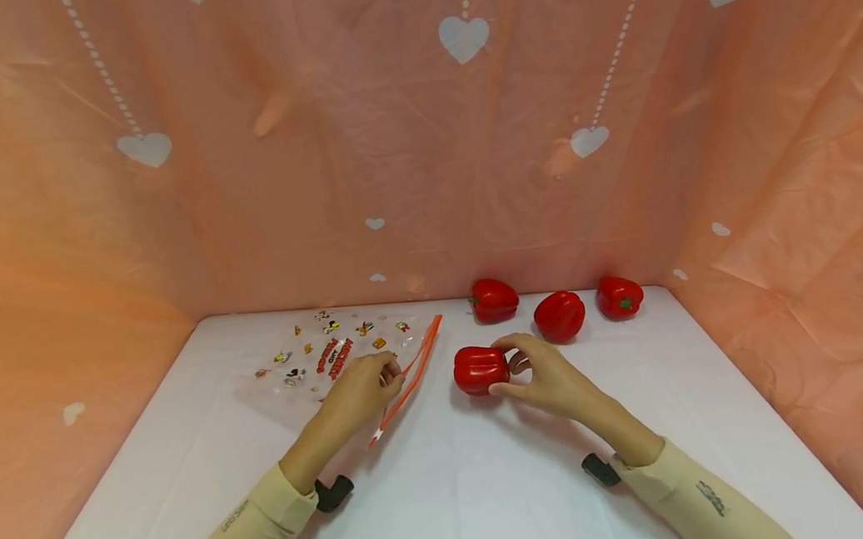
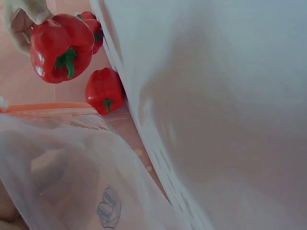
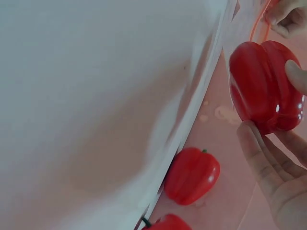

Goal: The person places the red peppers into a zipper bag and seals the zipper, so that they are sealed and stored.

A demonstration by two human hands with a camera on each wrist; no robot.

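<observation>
A clear zip bag (image 1: 289, 378) with cartoon prints lies on the left half of the table, its orange zip edge (image 1: 424, 353) turned toward the right. My left hand (image 1: 357, 387) pinches that edge, and the two orange strips stand a little apart. To the right of the bag, my right hand (image 1: 548, 378) grips a red bell pepper (image 1: 479, 370) between thumb and fingers. In the left wrist view the held pepper (image 2: 57, 48) shows its green stem, above the see-through bag (image 2: 72, 158). The right wrist view shows thumb and fingers on opposite sides of the pepper (image 3: 261, 86).
Behind the right hand lie three more red bell peppers: one at the back middle (image 1: 494, 301), one nearer the hand (image 1: 559, 317) and one farther right (image 1: 620, 298). A pinkish cloth (image 1: 422, 136) with white hearts walls the white table (image 1: 462, 493) at the back and sides.
</observation>
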